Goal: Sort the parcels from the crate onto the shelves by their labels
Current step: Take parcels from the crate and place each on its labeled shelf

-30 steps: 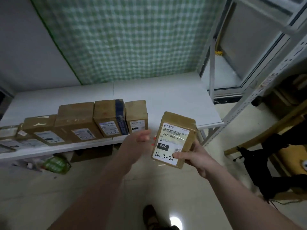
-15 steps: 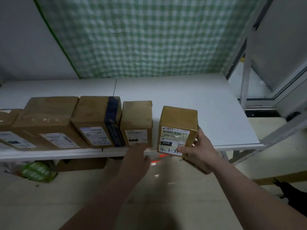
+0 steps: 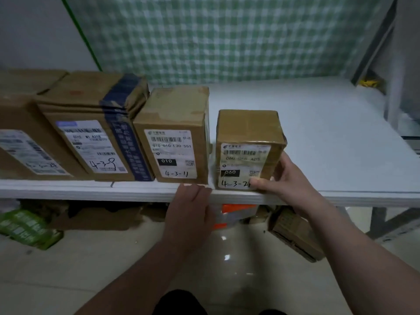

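A person's right hand (image 3: 288, 185) grips a small brown parcel (image 3: 247, 130) standing upright at the front edge of a white shelf (image 3: 329, 137). The thumb is pressed on the label's lower corner and the fingers are curled round the right side. The thumb hides the end of the handwritten code, which begins 4-3-2. The left hand (image 3: 189, 208) holds nothing, its straight fingers (image 3: 195, 189) touching the shelf lip below the neighbouring 4-3-11 parcel (image 3: 179, 110). Further left, a blue-taped parcel (image 3: 91, 98) reads 4-3-9. The end parcel (image 3: 18, 114) is cut off, its label blurred.
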The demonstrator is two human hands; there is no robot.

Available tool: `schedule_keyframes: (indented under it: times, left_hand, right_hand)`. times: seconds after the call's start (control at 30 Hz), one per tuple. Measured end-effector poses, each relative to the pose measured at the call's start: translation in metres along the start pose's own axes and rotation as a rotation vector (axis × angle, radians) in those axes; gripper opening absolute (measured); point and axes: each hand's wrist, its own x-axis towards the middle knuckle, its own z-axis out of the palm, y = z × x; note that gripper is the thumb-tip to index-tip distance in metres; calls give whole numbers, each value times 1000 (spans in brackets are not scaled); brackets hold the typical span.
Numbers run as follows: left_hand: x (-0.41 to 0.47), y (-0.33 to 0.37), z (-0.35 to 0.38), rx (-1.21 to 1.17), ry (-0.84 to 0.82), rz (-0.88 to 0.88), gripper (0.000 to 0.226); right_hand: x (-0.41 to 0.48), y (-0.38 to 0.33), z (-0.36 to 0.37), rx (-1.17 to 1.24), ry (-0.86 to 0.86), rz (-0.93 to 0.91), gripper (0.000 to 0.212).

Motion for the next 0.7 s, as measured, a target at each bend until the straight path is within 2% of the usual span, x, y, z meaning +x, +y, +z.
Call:
schedule_keyframes:
  times: [0.17, 0.27, 0.43, 0.7]
  left_hand:
    - [-1, 3, 6, 10, 47, -3, 21]
    - [-2, 6, 1, 11, 44, 14, 28]
    - [-3, 11, 0, 25, 44, -8, 23]
    - [-6, 10, 1, 40, 39, -3, 18]
  right_hand:
    - [5, 6, -3, -51, -27, 5, 100]
    - [7, 7, 4, -134, 7, -9, 95]
    - [7, 3, 14, -246, 57, -21, 89]
    - [8, -2, 29, -354, 180, 46, 108]
